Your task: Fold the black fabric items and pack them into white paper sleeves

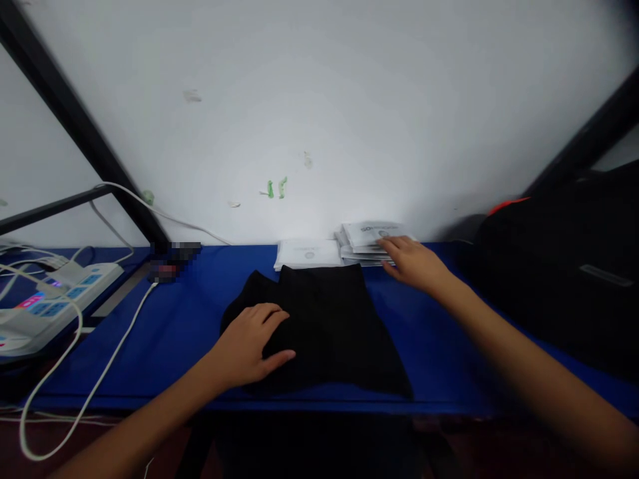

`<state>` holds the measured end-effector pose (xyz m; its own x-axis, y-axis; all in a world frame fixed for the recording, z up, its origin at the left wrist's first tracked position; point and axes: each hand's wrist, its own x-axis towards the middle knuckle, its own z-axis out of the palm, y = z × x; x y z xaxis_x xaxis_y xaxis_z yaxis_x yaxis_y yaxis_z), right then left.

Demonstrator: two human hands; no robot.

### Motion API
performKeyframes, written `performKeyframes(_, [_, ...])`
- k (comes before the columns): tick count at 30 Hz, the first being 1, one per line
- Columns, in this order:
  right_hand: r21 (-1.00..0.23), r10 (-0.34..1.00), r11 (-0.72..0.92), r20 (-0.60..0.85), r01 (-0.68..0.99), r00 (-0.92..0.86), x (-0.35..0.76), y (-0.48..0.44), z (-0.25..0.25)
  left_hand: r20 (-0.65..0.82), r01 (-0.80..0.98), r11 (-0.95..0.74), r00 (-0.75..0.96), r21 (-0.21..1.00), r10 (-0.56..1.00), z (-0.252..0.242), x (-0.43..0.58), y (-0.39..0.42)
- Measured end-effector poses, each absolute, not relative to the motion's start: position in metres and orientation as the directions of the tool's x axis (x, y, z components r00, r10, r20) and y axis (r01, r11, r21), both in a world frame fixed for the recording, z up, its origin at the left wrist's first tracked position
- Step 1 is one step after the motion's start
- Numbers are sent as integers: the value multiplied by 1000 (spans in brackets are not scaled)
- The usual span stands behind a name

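A black garment (pixel 329 332), perhaps shorts, lies flat on the blue table. My left hand (pixel 252 346) rests on its left part, fingers stretched out and thumb apart, holding nothing. Against the wall, a stack of white printed packets (pixel 367 234) sits behind the garment's right side. My right hand (pixel 417 263) reaches to the stack's right end, with its fingertips on the top packet and its thumb lower at the front edge. A gap shows between that thumb and the fingers. Beside the stack, to its left, lies another white packet (pixel 308 255) with a round mark.
A white power strip (pixel 74 299) with plugs and tangled cables stands at the left. A white cable (pixel 124 332) loops over the table's front edge. A large black bag (pixel 564 266) fills the right side. The wall (pixel 349 100) rises behind the blue table (pixel 174 359).
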<state>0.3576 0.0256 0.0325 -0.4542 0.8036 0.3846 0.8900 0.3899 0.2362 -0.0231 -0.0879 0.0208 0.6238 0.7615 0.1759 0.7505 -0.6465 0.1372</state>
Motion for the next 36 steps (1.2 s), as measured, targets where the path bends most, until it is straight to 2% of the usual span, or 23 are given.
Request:
performKeyframes(1, [300, 813, 343, 379, 890, -441, 362, 41, 29, 171, 737, -664, 643, 125, 747, 17, -22, -88])
performKeyframes(3, [330, 822, 307, 381, 893, -423, 367, 64, 22, 123, 736, -669, 658, 103, 743, 10, -23, -87])
performKeyframes(7, [352, 826, 241, 415, 904, -382, 372, 83, 16, 11, 760, -640, 643, 115, 766, 1, -27, -88])
performKeyframes(13, [389, 779, 213, 486, 896, -396, 345, 61, 36, -9, 764, -630, 637, 139, 771, 2, -27, -88])
performKeyframes(14, [400, 755, 226, 504, 888, -420, 334, 49, 40, -2, 759, -635, 642, 145, 767, 2, -27, -87])
performKeyframes(16, [479, 603, 327, 558, 815, -570, 305, 22, 44, 33, 754, -635, 639, 170, 768, 3, -28, -83])
performKeyframes(18, [535, 491, 424, 542, 730, -682, 276, -8, 41, 119, 768, -605, 594, 209, 796, 4, -28, -79])
performKeyframes(21, [530, 458, 551, 453, 644, -765, 243, -41, 24, 308, 781, -580, 506, 232, 806, 5, -25, -73])
performKeyframes(24, [468, 476, 630, 398, 620, -784, 231, -54, 5, 415, 700, -704, 608, 122, 676, 6, -16, -73])
performKeyframes(27, [393, 498, 673, 386, 627, -777, 236, -56, 0, 403, 584, -808, 759, -75, 511, 9, -2, -74])
performKeyframes(30, [338, 503, 692, 406, 637, -762, 250, -58, 3, 379, 559, -801, 804, -215, 459, 16, 7, -71])
performKeyframes(33, [330, 505, 661, 468, 674, -725, 271, -61, 7, 413, 627, -738, 759, -251, 504, 25, 3, -65])
performKeyframes(36, [309, 494, 643, 531, 700, -688, 288, -64, 9, 480, 710, -672, 673, -209, 562, 31, -5, -60])
